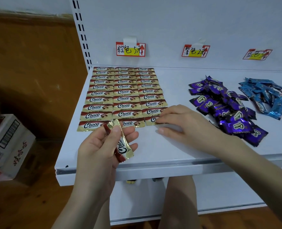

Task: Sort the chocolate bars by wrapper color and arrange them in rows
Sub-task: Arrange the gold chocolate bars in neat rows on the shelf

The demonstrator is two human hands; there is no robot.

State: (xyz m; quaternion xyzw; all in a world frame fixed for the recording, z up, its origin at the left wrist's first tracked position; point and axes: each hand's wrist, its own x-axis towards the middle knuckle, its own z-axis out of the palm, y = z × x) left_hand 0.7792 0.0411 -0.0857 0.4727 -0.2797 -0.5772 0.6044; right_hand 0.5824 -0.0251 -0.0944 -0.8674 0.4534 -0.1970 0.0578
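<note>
White shelf holds three neat columns of gold-and-brown chocolate bars left of centre, where the left hand grips one loose bar between thumb and curled fingers, the right hand presses straight fingers on the nearest right-column bar, and a purple heap and a blue heap lie at the right.

There is one view only, from the camera on my head, looking forward and down onto the shelf from just off its front edge. It sits close: the shelf fills the middle of the frame, its front left corner low on the left, its back edge meeting the back panel above. The shelf's right end runs out of frame.
</note>
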